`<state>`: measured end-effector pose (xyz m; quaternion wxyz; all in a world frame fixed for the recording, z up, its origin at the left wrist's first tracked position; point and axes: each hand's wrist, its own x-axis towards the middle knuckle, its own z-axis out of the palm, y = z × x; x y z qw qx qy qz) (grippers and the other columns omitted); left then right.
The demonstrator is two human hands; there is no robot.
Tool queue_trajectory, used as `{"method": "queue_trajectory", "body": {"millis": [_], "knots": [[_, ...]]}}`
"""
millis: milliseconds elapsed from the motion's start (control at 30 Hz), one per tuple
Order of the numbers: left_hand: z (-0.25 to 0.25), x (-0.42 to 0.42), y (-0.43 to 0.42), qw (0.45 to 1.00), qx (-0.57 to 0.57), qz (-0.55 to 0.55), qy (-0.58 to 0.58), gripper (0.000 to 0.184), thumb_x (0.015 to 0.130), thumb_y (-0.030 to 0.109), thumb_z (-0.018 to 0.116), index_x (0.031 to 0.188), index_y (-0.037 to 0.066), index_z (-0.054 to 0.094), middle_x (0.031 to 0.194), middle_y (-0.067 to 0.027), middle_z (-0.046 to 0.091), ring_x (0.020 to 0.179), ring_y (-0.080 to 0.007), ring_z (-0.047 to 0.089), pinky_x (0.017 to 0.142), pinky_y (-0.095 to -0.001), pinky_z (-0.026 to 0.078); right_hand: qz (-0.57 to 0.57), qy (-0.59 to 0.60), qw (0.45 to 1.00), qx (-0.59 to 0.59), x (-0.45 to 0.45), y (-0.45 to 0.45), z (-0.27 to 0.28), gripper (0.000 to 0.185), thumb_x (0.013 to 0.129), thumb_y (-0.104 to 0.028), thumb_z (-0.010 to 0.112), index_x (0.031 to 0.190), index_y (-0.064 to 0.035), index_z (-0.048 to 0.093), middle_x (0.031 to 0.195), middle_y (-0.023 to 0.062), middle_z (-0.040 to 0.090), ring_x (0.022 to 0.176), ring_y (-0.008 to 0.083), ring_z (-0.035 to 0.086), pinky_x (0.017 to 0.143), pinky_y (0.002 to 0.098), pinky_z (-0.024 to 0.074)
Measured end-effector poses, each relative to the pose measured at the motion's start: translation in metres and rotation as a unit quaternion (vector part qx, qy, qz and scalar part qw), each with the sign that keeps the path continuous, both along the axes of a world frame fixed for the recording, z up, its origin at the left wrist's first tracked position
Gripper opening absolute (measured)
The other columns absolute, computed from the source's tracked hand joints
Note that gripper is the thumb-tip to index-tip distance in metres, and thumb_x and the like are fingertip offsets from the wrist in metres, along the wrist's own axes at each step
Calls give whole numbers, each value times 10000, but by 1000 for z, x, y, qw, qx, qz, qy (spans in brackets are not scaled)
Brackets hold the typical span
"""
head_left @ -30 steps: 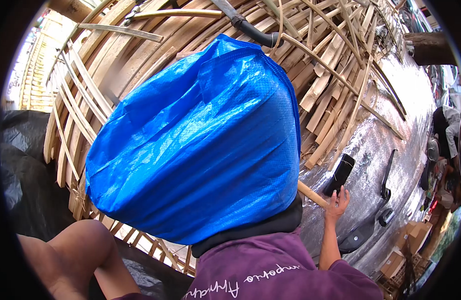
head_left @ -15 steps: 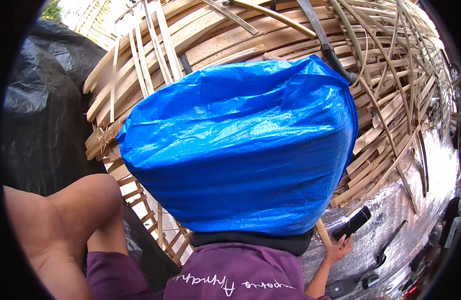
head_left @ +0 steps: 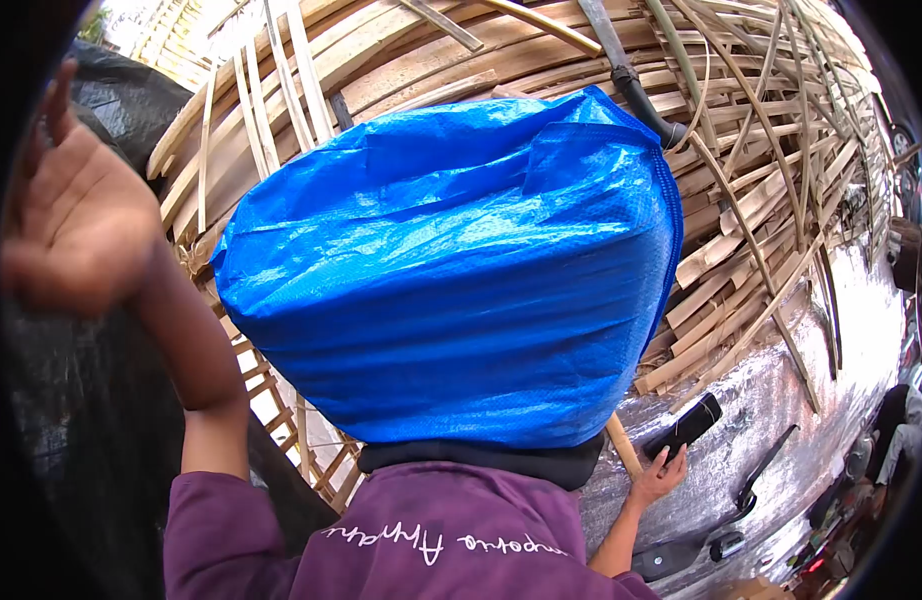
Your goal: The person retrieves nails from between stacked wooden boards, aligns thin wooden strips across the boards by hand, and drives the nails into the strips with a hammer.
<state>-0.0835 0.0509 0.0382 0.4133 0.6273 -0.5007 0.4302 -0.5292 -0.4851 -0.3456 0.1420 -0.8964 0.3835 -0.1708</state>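
Blue sheet (head_left: 451, 260), creased & shiny, hides pt of the bamboo (head_left: 721, 270). Knife (head_left: 626, 75) lies on bamboo, blk curved handle twd sheet, blade pointing away. Few thin strips (head_left: 309, 80) cross bamboo's L edge. Blk tarp (head_left: 121, 95) just past that edge. Silver mat (head_left: 711, 460) alongside bamboo's R edge; blk strap (head_left: 769, 472) & dk pouch (head_left: 669, 558) on it, pouch twd near side.

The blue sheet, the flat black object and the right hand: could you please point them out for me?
Blue sheet (head_left: 446, 270): head view, middle of its surface.
Flat black object (head_left: 684, 427): head view, its upper face.
Right hand (head_left: 658, 479): head view, middle of the hand.
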Motion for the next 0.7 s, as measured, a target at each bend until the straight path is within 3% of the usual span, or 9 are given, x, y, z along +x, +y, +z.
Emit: {"method": "queue_trajectory", "body": {"millis": [100, 167, 233, 300, 367, 500, 533, 567, 700], "knots": [[-69, 29, 19, 963, -139, 176, 147, 337, 1056, 247, 432, 1139, -7, 639, 1136, -159, 667, 1102, -269, 632, 1029, -439, 474, -30, -23, 998, 49, 2, 6, 5, 428, 983, -252, 594, 1373, -77, 563, 1304, 200, 512, 993, 254, 578, 708, 338, 472], [-113, 38, 37, 926, -121, 310, 181, 201, 1019, 149, 534, 1053, -12, 651, 1014, -114, 690, 988, -205, 661, 934, -350, 503, -32, -25, 998, 56, 0, 8, 11, 417, 987, -237, 585, 1371, -76, 564, 1299, 199, 515, 1000, 257, 581, 734, 339, 482], [-154, 37, 57, 886, -100, 370, 262, 218, 1016, 187, 567, 1071, -6, 652, 1026, -83, 683, 997, -147, 638, 964, -304, 485, -35, -23, 996, 73, -1, 11, 17, 432, 998, -240, 552, 1380, -38, 541, 1294, 222, 545, 1097, 323, 575, 901, 396, 487], [-203, 38, 94, 877, -14, 418, 237, 229, 1012, 204, 577, 1083, 0, 655, 1002, -66, 680, 977, -128, 628, 937, -291, 483, -2, -6, 1000, 3, -14, -3, 6, 406, 1006, -206, 516, 1373, -33, 545, 1313, 216, 545, 1090, 307, 585, 868, 373, 499], [-211, 39, 102, 869, -41, 377, 317, 235, 1010, 212, 582, 1089, 6, 663, 1002, -60, 681, 981, -116, 620, 918, -276, 476, 37, 11, 997, -65, -21, -13, -4, 386, 1014, -172, 480, 1366, -29, 549, 1333, 210, 546, 1084, 291, 594, 834, 350, 510], [-204, 40, 90, 800, 21, 419, 430, 268, 1004, 236, 583, 1095, 4, 680, 996, -51, 683, 940, -105, 606, 887, -247, 455, -128, -61, 980, 138, 3, -7, 6, 412, 1021, -178, 443, 1382, 10, 510, 1370, 227, 535, 1179, 338, 577, 949, 391, 477], [-205, 40, 88, 794, 25, 430, 429, 288, 980, 233, 591, 1052, -30, 683, 978, -107, 698, 931, -179, 633, 872, -301, 470, -194, -75, 954, 217, 10, -5, 15, 419, 1021, -179, 442, 1388, 17, 498, 1381, 230, 527, 1201, 350, 570, 987, 403, 460], [-205, 39, 85, 789, 30, 441, 427, 311, 957, 229, 600, 1009, -65, 686, 960, -163, 712, 923, -252, 659, 858, -356, 485, -195, -74, 954, 216, 9, -6, 15, 419, 1021, -179, 442, 1388, 17, 498, 1381, 230, 527, 1201, 350, 570, 987, 403, 460], [-204, 36, 81, 789, 38, 431, 437, 324, 948, 240, 611, 1002, -70, 688, 963, -171, 718, 930, -256, 669, 861, -348, 488, -141, -61, 976, 152, 8, -10, 9, 426, 1023, -183, 445, 1396, 19, 486, 1384, 232, 523, 1197, 356, 569, 991, 409, 457]]}}
